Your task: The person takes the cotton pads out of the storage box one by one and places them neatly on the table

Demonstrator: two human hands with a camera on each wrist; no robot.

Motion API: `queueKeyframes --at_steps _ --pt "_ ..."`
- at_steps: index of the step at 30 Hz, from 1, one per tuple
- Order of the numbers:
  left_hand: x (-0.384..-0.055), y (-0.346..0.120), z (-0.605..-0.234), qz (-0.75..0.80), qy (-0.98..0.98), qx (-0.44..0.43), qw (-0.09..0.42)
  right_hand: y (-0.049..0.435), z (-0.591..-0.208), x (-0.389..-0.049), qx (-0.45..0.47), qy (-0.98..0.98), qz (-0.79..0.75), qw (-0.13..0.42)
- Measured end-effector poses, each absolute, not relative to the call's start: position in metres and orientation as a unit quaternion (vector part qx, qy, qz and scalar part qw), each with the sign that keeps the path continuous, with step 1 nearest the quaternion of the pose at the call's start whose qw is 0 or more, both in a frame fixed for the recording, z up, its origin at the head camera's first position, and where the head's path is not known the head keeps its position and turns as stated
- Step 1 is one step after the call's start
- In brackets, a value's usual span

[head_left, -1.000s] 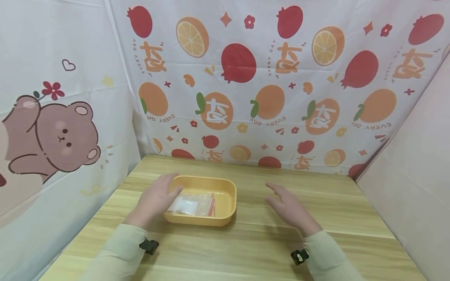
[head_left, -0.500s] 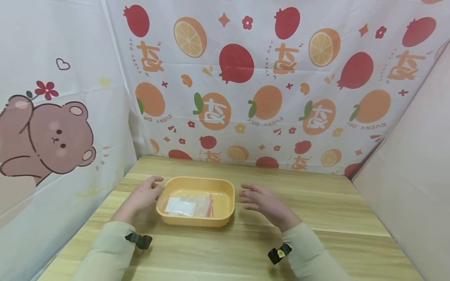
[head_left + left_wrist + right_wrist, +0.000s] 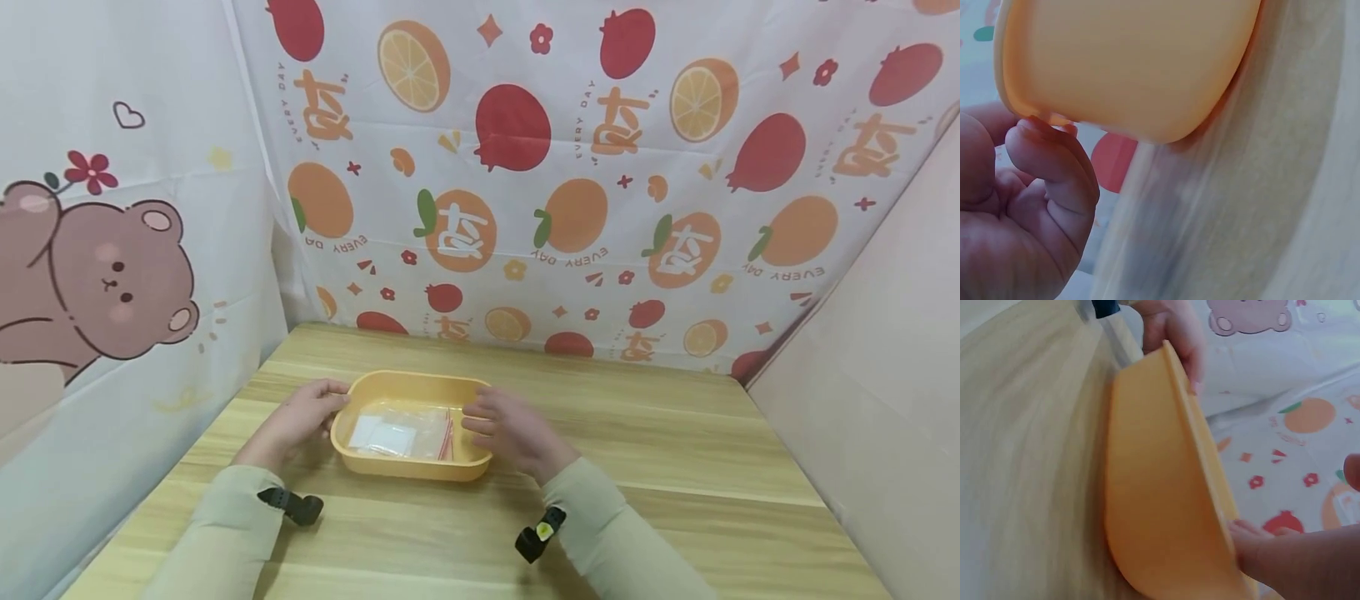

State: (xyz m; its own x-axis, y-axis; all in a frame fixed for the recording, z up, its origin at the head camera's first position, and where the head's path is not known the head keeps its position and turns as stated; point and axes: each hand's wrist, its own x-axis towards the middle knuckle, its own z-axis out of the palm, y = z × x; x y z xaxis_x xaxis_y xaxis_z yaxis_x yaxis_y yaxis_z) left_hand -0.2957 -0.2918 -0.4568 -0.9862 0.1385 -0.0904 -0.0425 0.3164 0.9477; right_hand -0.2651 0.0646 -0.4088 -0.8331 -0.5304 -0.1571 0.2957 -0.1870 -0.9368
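A yellow plastic tray (image 3: 412, 470) with rounded corners stands on the wooden table. Inside it lie clear zip bags (image 3: 431, 430) with red seal strips, and something flat and white (image 3: 388, 438) shows on their left. My left hand (image 3: 294, 421) pinches the tray's left rim; the left wrist view shows its curled fingers (image 3: 1054, 153) right at the lip. My right hand (image 3: 521, 433) reaches over the right end, its extended fingers overlapping the inside of the tray. In the right wrist view those fingers partly disappear behind the rim.
White cloth printed with oranges and red fruit (image 3: 510, 125) hangs behind the table (image 3: 637, 483). A bear-printed cloth (image 3: 120, 275) closes the left side, and a plain pale panel (image 3: 870, 400) the right. Each wrist wears a black strapped camera.
My right hand has come leftward from the bare tabletop to the tray's right end. The left hand has drawn back from over the tray and taken hold of its left rim.
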Motion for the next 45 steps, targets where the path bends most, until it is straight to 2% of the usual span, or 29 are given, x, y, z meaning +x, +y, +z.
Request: queueKeyframes --at_steps 14,45 --pt "-0.299 -0.293 -0.458 0.61 0.787 0.027 0.09 0.018 -0.423 -0.28 -0.03 0.614 -0.745 0.257" --pt "-0.297 -0.291 -0.458 0.623 0.776 0.018 0.099 0.008 -0.428 -0.294 -0.006 0.701 -0.678 0.221"
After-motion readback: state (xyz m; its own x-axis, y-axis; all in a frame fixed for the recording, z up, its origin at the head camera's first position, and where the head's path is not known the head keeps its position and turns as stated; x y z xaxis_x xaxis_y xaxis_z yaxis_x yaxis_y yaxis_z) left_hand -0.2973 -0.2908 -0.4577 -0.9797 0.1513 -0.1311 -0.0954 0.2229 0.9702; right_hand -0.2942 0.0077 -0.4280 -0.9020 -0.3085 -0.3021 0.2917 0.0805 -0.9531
